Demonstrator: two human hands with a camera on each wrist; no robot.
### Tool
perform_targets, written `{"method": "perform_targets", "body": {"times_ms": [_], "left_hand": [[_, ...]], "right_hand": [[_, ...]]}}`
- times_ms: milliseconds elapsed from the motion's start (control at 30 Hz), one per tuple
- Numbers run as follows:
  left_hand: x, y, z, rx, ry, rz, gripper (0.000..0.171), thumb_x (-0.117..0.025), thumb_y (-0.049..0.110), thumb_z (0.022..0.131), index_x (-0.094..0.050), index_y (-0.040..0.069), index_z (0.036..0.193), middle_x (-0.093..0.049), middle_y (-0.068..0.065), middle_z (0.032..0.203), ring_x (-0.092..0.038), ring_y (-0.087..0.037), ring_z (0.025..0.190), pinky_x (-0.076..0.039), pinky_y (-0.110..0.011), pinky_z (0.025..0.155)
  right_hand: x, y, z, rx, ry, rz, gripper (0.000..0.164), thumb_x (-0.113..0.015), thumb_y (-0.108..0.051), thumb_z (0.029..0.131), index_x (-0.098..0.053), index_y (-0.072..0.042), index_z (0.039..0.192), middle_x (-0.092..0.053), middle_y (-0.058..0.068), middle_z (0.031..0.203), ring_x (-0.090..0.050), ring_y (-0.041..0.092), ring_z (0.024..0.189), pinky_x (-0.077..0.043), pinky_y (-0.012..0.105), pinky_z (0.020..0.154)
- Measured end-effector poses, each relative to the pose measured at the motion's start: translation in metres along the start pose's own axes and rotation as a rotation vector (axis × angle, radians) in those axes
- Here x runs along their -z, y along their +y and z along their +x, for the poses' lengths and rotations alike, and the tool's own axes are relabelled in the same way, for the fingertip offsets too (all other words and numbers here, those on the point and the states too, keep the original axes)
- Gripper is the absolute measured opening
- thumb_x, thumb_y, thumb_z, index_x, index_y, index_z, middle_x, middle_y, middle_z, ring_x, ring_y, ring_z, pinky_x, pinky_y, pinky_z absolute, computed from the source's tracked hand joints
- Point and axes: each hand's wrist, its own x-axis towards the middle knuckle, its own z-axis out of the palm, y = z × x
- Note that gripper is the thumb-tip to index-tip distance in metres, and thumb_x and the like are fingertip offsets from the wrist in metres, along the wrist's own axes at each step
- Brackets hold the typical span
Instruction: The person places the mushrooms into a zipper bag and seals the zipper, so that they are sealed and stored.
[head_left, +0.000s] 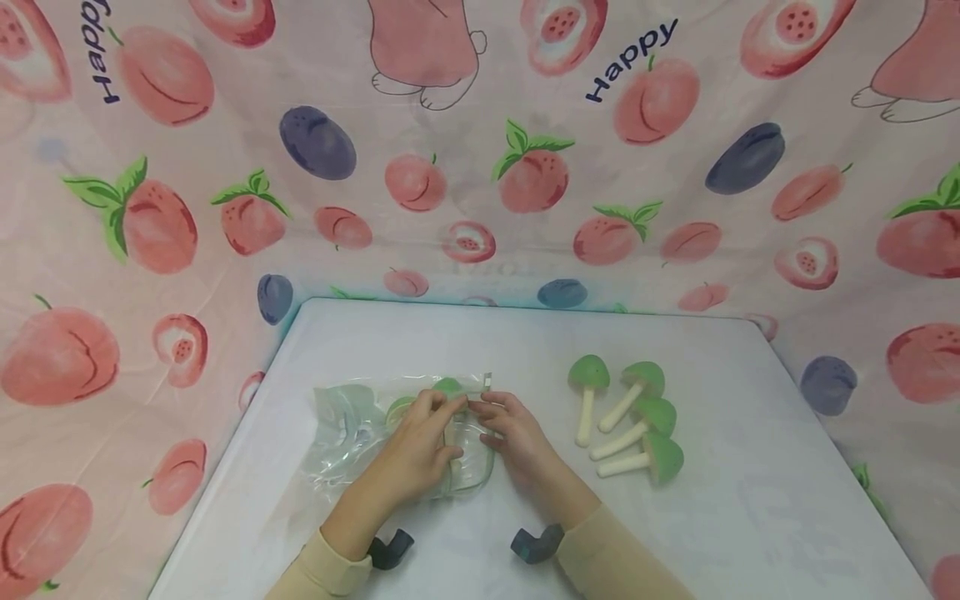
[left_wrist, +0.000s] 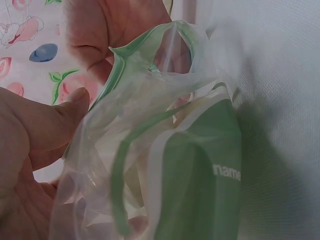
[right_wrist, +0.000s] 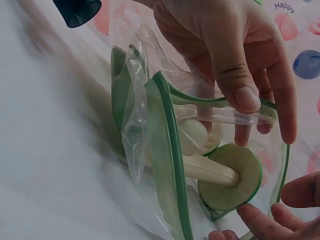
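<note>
A clear zip bag (head_left: 337, 450) with green edging lies under both hands. Inside, a toy mushroom (right_wrist: 215, 170) shows its pale stem and the underside of its green-rimmed cap; part of a second one appears behind it. My left hand (head_left: 420, 442) holds the bag's edge near the mouth, thumb over the film and fingers on its other side. On the mouth side, my right hand (head_left: 517, 437) has its fingertips at the bag's edge, thumb apart, close to the mushroom cap. In the left wrist view the bag's printed green panel (left_wrist: 200, 170) hides part of the contents.
To the right, several green-capped mushrooms (head_left: 637, 425) lie on the white table (head_left: 720, 533), stems pointing left or toward me. A dark device (head_left: 540, 543) sits at the right wrist and another (head_left: 392, 550) at the left. Behind the table hangs a peach-print cloth (head_left: 465, 183).
</note>
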Motion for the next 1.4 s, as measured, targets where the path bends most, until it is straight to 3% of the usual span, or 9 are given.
{"method": "perform_targets", "body": {"times_ms": [433, 733, 1100, 1400], "left_hand": [[0.004, 0.005, 0.001, 0.010, -0.006, -0.020, 0.071, -0.087, 0.010, 0.089, -0.057, 0.008, 0.153, -0.053, -0.011, 0.137, -0.057, -0.027, 0.116, -0.055, -0.047, 0.102], [0.006, 0.007, 0.000, 0.017, -0.003, -0.011, 0.071, -0.087, 0.011, 0.090, -0.057, 0.009, 0.154, -0.052, -0.010, 0.138, -0.057, -0.025, 0.116, -0.055, -0.045, 0.100], [0.006, 0.006, 0.000, 0.022, -0.005, -0.020, 0.070, -0.087, 0.010, 0.090, -0.057, 0.009, 0.153, -0.052, -0.012, 0.139, -0.059, -0.027, 0.116, -0.056, -0.047, 0.101], [0.005, 0.004, 0.000, 0.022, -0.007, -0.035, 0.071, -0.087, 0.010, 0.090, -0.057, 0.008, 0.154, -0.052, -0.013, 0.141, -0.060, -0.028, 0.117, -0.057, -0.047, 0.101]], "right_hand": [[0.000, -0.003, -0.002, 0.003, 0.021, 0.033, 0.049, -0.048, -0.001, 0.101, -0.043, 0.001, 0.150, -0.056, 0.024, 0.157, -0.044, 0.044, 0.153, -0.035, 0.065, 0.126], [-0.003, -0.004, -0.002, -0.009, 0.007, -0.052, 0.052, -0.049, -0.002, 0.097, -0.048, 0.002, 0.149, -0.062, 0.021, 0.153, -0.046, 0.040, 0.151, -0.042, 0.050, 0.117], [0.006, -0.002, 0.001, -0.005, -0.015, -0.030, 0.052, -0.048, -0.001, 0.101, -0.045, 0.000, 0.153, -0.058, 0.022, 0.156, -0.049, 0.042, 0.150, -0.044, 0.055, 0.122], [0.014, -0.004, -0.003, 0.009, -0.013, -0.042, 0.054, -0.057, -0.003, 0.103, -0.045, -0.004, 0.155, -0.058, 0.021, 0.157, -0.056, 0.042, 0.145, -0.050, 0.052, 0.119]]}}
